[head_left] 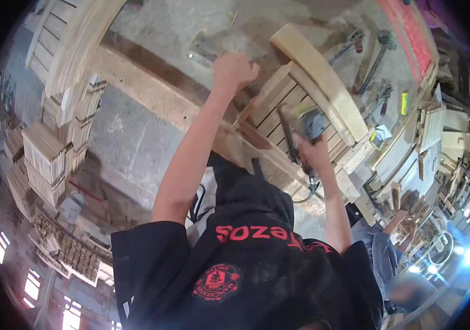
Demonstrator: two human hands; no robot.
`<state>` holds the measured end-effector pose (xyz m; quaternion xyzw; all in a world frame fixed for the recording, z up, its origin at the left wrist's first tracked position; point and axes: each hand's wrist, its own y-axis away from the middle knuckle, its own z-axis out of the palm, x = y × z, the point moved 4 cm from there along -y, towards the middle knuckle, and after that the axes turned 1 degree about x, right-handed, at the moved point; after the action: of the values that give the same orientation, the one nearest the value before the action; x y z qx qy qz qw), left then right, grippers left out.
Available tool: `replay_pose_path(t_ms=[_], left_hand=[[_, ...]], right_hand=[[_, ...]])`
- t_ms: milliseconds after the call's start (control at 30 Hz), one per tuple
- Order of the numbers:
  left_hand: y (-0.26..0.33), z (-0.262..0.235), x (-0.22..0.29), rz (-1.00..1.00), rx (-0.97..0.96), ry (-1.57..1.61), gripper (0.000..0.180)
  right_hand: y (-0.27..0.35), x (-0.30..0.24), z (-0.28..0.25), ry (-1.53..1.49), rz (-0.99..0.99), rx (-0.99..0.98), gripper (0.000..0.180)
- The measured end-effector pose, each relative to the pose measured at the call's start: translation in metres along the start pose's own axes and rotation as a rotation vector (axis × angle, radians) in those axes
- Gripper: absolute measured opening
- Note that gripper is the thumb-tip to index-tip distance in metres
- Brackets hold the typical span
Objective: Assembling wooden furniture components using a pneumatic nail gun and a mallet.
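My right hand (316, 155) grips a grey and yellow power tool (307, 122), blurred with motion, over a slatted wooden panel (271, 107) lying on the workbench (152, 88). A thick pale wooden rail (323, 77) runs along the panel's far side. My left hand (235, 70) is a closed fist by the panel's upper left corner, on the bench top. Nothing shows inside the fist. A cable (309, 190) hangs below the tool.
Stacks of short wooden slats (48, 154) stand at the left. Clamps and hand tools (378, 60) lie on the bench beyond the rail. More boards and panels (438, 126) are piled at the right. Another person in a blue shirt (380, 247) works at the lower right.
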<state>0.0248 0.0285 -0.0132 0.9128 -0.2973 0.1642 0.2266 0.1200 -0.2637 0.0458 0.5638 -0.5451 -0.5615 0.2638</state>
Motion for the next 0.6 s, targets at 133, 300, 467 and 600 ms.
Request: replay_pose_path(t_ms=[133, 300, 467, 600], left_hand=[[-0.004, -0.012, -0.011, 0.124, 0.115, 0.045, 0.03], [-0.001, 0.0, -0.013, 0.101, 0.18, 0.082, 0.031], [0.0, 0.002, -0.014, 0.086, 0.21, 0.123, 0.031], [0.0, 0.0, -0.013, 0.065, 0.199, 0.142, 0.03]], right_hand=[[0.021, -0.002, 0.076, 0.458, -0.457, 0.019, 0.053], [0.029, -0.005, 0.109, 0.769, -0.393, 0.047, 0.063], [0.033, 0.002, 0.108, 0.743, -0.384, 0.076, 0.063], [0.045, 0.028, 0.099, 0.733, -0.458, 0.18, 0.062]])
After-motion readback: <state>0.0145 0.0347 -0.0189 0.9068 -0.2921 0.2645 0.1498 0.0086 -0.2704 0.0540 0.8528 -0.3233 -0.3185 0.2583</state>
